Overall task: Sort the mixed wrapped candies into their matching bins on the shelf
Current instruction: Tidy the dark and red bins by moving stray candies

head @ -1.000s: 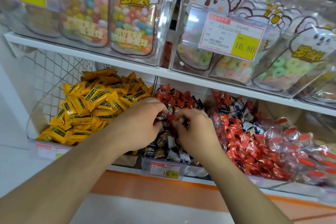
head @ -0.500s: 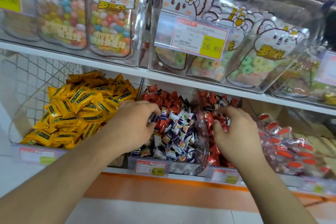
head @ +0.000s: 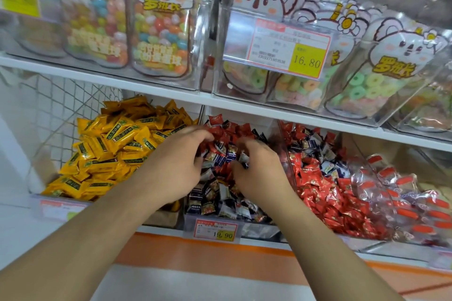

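Both hands work inside the clear plastic middle bin (head: 259, 228), which carries a red-and-yellow price tag (head: 215, 228) on its front wall. The left hand (head: 175, 168) and the right hand (head: 260, 173) lie knuckles-up on the heap of mixed dark-blue and red wrapped candies (head: 220, 193), fingers curled down into the wrappers; whether either hand holds a candy cannot be told. Left of the middle bin lies a pile of yellow wrapped candies (head: 107, 149); right of it, a pile of red foil-wrapped candies (head: 325, 193). Above it runs the white shelf board (head: 156, 90).
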{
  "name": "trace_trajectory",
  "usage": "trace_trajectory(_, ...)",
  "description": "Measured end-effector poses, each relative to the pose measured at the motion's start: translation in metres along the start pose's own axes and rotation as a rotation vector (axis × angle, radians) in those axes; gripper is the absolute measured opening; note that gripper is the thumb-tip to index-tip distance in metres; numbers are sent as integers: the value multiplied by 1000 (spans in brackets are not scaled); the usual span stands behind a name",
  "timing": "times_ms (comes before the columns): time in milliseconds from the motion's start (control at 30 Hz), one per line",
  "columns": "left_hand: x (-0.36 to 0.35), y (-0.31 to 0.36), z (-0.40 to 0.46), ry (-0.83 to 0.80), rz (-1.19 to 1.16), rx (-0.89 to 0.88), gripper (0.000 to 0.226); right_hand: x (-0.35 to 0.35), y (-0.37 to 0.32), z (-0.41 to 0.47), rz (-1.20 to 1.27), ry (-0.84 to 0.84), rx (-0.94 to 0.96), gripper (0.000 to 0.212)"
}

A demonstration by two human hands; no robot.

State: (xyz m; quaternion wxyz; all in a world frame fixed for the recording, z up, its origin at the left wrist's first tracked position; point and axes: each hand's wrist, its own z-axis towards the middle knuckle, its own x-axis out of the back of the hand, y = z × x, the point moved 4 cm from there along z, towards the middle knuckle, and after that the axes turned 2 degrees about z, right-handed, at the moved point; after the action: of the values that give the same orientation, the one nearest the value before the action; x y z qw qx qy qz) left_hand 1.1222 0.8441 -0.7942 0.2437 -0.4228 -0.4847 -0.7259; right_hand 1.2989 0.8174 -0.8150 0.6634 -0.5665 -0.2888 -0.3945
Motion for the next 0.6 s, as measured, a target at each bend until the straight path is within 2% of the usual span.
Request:
trace_trajectory(100, 3, -2, 2, -29, -16, -3, 48, -9, -2, 9, 46, -24, 39, 41)
trace_trajectory(233, 3, -6, 3, -54, -15, -16, 45, -29, 3, 12, -131, -111, 133, 48)
trace_trajectory(367, 2, -10, 4, -73, -12, -28, 43, -30, 13, 16, -228, -62, 87, 49)
trace_trajectory(600, 2, -9, 4, -78, -13, -50, 38, -37, 4, 20, -36, -44, 102, 43)
